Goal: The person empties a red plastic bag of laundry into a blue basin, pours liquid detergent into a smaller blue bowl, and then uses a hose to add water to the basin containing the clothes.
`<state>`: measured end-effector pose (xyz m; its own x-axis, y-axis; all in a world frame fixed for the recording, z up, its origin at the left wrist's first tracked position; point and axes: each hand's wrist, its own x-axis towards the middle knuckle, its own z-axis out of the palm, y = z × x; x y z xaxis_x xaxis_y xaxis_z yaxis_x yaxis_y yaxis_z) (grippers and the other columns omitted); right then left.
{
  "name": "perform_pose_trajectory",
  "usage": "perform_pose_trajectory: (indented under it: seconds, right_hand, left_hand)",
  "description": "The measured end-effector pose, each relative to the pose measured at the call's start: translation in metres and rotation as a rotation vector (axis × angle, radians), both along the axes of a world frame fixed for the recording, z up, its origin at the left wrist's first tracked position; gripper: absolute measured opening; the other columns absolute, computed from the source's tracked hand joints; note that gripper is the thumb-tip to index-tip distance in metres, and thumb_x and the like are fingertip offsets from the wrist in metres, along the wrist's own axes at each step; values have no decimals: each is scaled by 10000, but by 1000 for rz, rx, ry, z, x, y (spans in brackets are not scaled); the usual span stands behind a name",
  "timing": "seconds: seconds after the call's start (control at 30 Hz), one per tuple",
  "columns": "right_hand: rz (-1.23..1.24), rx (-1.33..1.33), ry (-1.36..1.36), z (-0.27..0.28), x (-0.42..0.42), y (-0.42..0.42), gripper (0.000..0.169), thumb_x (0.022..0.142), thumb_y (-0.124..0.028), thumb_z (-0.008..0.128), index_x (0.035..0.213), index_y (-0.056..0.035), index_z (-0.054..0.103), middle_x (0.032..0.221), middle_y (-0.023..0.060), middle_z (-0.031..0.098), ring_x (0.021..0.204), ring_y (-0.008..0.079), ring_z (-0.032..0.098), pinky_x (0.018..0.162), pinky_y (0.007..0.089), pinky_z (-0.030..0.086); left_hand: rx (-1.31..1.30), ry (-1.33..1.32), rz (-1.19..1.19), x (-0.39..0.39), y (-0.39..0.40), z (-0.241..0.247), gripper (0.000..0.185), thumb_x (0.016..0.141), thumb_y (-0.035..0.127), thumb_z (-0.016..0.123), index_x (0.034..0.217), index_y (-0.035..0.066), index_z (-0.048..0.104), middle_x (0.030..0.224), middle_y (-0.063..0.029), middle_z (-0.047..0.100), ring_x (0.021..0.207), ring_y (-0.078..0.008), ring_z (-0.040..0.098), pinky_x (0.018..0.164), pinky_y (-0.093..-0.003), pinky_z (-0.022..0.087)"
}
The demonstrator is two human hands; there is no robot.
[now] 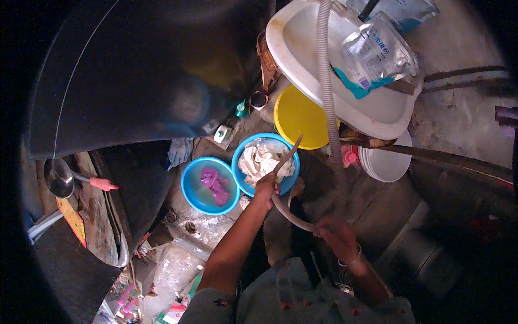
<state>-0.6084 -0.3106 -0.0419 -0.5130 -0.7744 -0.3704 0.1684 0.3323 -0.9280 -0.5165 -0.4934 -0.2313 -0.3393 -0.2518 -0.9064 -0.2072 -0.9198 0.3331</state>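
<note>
My left hand [266, 190] grips a pale flexible hose [292, 216] over the near rim of a blue basin [296, 170]. The hose's free end rises past that basin's right side, towards the yellow bucket. Lower right, my right hand [338, 237] is closed around the same hose, a bracelet on its wrist. Whitish wet cloth [259, 160] lies bunched in the basin. Touching it on the left is a second blue basin [184, 186], with cloudy water and a purple plastic bag or cloth [214, 186] inside.
A white washbasin [299, 69] bearing a foil pouch [376, 52] overhangs a yellow bucket [299, 117]. A grey corrugated pipe [325, 60] hangs before it. A white bucket [390, 162] stands right. Bottles [221, 134] and a glove [179, 152] lie beyond the basins; litter [125, 301] lies lower left.
</note>
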Motion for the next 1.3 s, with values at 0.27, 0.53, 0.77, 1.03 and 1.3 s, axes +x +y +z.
perform_pose_trajectory:
  seconds: [0.27,0.53,0.77,1.03,1.3]
  right_hand:
    - [-135,29,-295,-33,6,4,183,825,-52,509,999,5,504,877,68,545,757,119,557,689,243,481]
    - [-184,59,-398,-60,16,-13,223,846,-126,515,1032,-6,487,904,58,538,791,107,546,691,259,493]
    - [-158,32,-326,-98,24,-22,247,851,-161,511,1066,-45,470,926,45,539,794,108,547,672,252,482]
    - [-83,80,-274,-102,14,-26,297,843,-249,523,1079,-80,462,887,23,563,705,102,568,520,194,399]
    - [-4,109,-419,-114,22,-21,323,809,-207,566,1077,-71,447,908,48,556,702,108,568,512,197,401]
  left_hand:
    - [-268,-122,7,58,28,-6,228,872,226,453,950,18,505,514,-4,406,405,-96,385,370,-231,342]
    - [-267,-155,32,86,37,-48,212,868,195,421,916,6,506,577,-28,433,451,-104,423,393,-262,382]
    - [-293,-360,-172,98,35,-99,241,850,243,423,794,18,489,571,-59,459,452,-154,459,408,-298,405]
    - [-121,-338,-93,91,37,-75,210,846,228,459,756,41,480,571,-78,487,439,-182,477,383,-304,376]
    - [-54,-273,-75,94,45,-69,220,872,257,438,777,66,490,594,-69,499,466,-165,489,392,-288,361]
